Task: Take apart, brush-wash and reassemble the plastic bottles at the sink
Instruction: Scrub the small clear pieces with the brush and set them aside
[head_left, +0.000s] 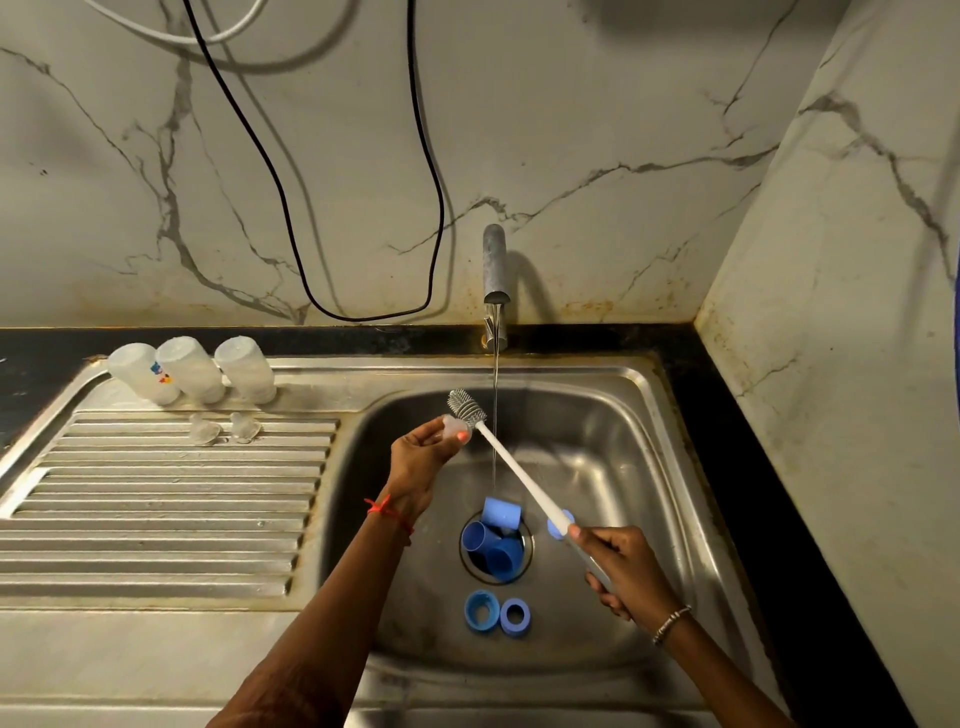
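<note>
Both hands were busy over the sink (597, 441). Left hand (415, 462) pinched a small clear teat (451, 428) in its fingertips and held it up next to the thin stream of water (496, 374) from the tap (494, 265). Right hand (623, 571) was curled tight round the low end of the long white brush (519, 475). The bristle end touched the teat, likely so it could be scrubbed while the drips fell into the sink.

Three clear bottles (189, 370) stood upside down in a row at the back of the draining board (156, 493), probably so the water could run out of them. Two more clear teats (224, 428) lay just in front of them. The blue parts looked unwashed. A few blue caps (493, 540) sat in a heap on the drain hole, and two blue rings (497, 613) lay side by side near the front of the sink. None of the bottles was put back together yet.

A black surface (311, 340) ran behind the steel sink and down its right side. The wall (623, 104) was pale with grey veins like marble, and it had rusty stains low down. A black cable (363, 208) and a white cable (171, 31) hung on it.
</note>
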